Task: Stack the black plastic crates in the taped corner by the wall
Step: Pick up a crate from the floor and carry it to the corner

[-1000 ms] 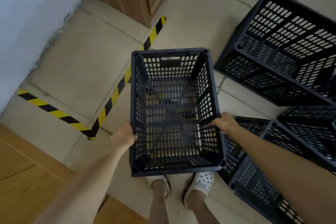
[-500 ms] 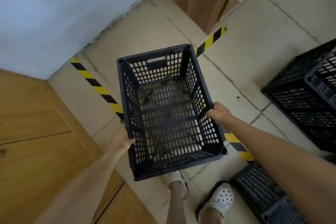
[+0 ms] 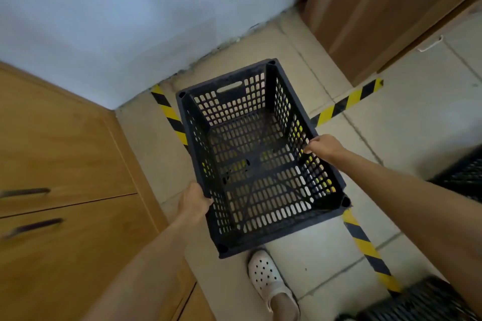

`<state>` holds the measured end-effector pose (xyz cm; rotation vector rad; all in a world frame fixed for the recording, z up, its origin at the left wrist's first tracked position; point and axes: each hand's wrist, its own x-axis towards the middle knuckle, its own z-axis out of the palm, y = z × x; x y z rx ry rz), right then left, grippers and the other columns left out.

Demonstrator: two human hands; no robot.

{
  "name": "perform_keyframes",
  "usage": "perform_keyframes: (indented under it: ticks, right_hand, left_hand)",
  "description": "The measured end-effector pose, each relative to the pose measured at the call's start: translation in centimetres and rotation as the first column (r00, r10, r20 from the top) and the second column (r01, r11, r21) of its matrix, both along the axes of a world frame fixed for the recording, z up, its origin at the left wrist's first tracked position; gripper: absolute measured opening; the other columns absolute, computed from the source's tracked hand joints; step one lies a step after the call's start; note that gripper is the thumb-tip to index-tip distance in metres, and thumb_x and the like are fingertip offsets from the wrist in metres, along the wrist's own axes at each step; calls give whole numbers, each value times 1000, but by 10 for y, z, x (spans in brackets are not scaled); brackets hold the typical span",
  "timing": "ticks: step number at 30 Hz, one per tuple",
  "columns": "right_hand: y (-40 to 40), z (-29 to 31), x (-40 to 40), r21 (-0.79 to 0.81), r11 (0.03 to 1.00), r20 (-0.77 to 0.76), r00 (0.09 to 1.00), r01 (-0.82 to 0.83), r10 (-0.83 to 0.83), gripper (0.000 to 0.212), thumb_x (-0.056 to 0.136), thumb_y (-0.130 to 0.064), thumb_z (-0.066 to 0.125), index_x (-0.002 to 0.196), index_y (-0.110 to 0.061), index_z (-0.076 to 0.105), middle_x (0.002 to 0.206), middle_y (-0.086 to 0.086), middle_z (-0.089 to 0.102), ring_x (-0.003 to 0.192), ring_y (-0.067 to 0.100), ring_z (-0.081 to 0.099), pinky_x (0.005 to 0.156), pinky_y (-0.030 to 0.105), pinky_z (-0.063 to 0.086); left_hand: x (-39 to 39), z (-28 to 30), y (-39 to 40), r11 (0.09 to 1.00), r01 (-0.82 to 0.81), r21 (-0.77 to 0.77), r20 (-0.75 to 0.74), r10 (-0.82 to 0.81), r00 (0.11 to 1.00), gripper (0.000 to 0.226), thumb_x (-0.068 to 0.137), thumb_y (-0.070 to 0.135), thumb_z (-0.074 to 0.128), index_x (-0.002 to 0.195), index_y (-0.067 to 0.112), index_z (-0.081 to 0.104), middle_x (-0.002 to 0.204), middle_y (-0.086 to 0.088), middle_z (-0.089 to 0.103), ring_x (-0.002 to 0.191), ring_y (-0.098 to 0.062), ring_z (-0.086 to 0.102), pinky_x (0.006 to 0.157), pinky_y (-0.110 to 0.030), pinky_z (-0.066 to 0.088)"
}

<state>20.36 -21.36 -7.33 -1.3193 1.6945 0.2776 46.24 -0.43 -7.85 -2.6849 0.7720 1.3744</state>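
Over the last second you turned toward the wall [image 3: 130, 21] and carried the black plastic crate [image 3: 257, 161] with you, so that it hung over the hazard-taped corner instead of short of the tape. Your left hand [image 3: 194, 202] was clamped on the crate's left rim and your right hand [image 3: 324, 147] on its right rim, each grip holding the crate with fingers curled over the edge. The crate's far end lay near the wall and between the two runs of yellow-and-black tape [image 3: 170, 118]; yellow showed through its slotted base. It looked level and off the floor, though I could not tell how high. No crate stood in the corner yet, so this one would be the base. More crates [image 3: 422, 300] waited well away from the wall, behind you.
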Motion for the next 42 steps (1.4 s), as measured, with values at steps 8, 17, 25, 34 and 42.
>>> perform_keyframes:
  ticks: [8, 17, 25, 34, 42]
  right_hand:
    - [-70, -20, 43, -11, 990, 171, 975, -142, 142, 73, 93, -26, 61, 154, -15, 22, 162, 5, 19, 147, 27, 22, 116, 38, 24]
    - [26, -53, 5, -270, 727, -274, 774, -632, 571, 37, 91, -18, 51, 127, -17, 47, 125, 10, 50, 114, 33, 50, 87, 43, 48]
    - [54, -75, 6, 76, 733, -274, 693, -676, 667, 48, 95, -44, 44, 124, -9, 57, 133, 13, 54, 127, 30, 45, 102, 41, 41]
    - [-8, -63, 30, -56, 815, -237, 800, -577, 551, 36, 90, -38, 51, 106, -7, 56, 116, 15, 53, 125, 33, 46, 86, 38, 41]
    - [-27, -27, 29, -76, 898, 16, 899, -434, 437, 76, 95, -31, 53, 155, -10, 13, 164, 3, 0, 151, 22, 4, 121, 44, 17]
  left_hand:
    - [12, -37, -93, 928, -345, -144, -244, 305, 921, 64, 85, 4, 72, 138, 6, 36, 138, -15, 52, 129, -34, 48, 104, -45, 44]
    - [-28, -44, -94, 902, 243, -356, 193, -184, 964, 80, 84, 12, 73, 147, 25, 27, 158, -13, 17, 146, -34, 21, 112, -47, 37]
    - [-72, -66, -38, 597, 797, -90, 82, -793, 603, 46, 103, 38, 37, 148, 31, 34, 159, -3, 25, 145, -27, 26, 120, -46, 18]
    - [-74, -70, -101, 774, 630, -69, -44, -633, 773, 44, 106, 37, 24, 150, 35, 29, 164, -3, 8, 149, -37, 8, 121, -52, 11]
    - [-80, -22, -148, 729, 685, -6, 26, -684, 729, 60, 103, 32, 37, 156, 30, 8, 165, 4, -7, 151, -32, -5, 119, -53, 4]
